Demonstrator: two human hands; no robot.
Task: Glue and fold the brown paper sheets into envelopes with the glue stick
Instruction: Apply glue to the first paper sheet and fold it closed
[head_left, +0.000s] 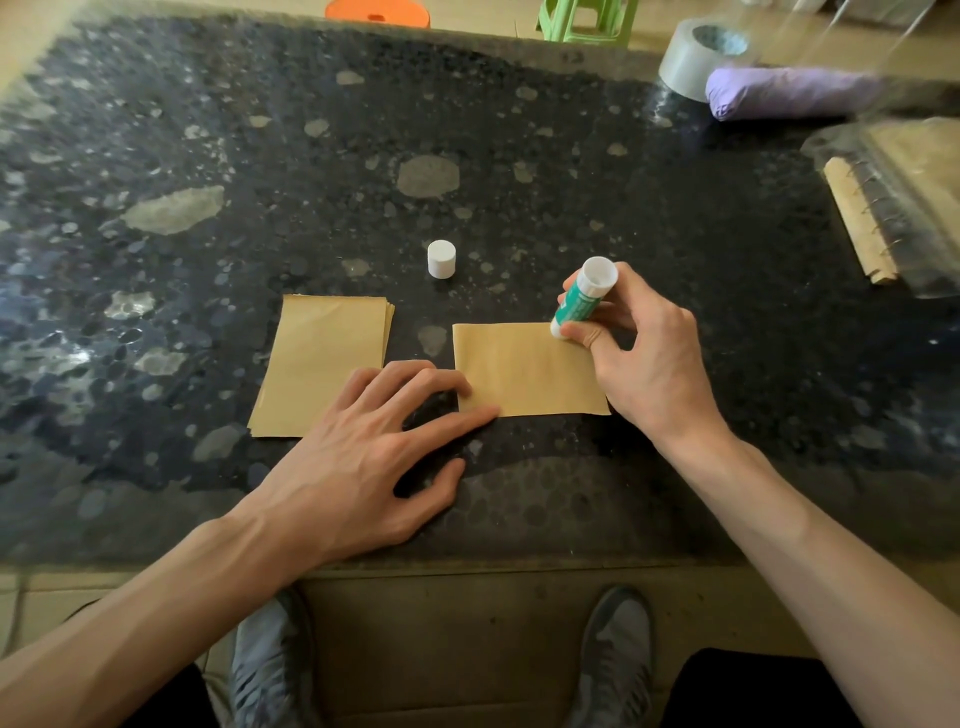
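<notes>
Now right hand (641, 358) grips glue stick (583, 298), tip on brown sheet (524, 371); left hand (363, 457) fingers spread flat, pressing sheet edge.

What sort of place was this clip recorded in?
Most likely a home or small informal workroom: a dark speckled stone table, a green plastic stool and an orange stool on the floor beyond it, and household clutter such as a roll of tape and a folded purple umbrella.
</notes>
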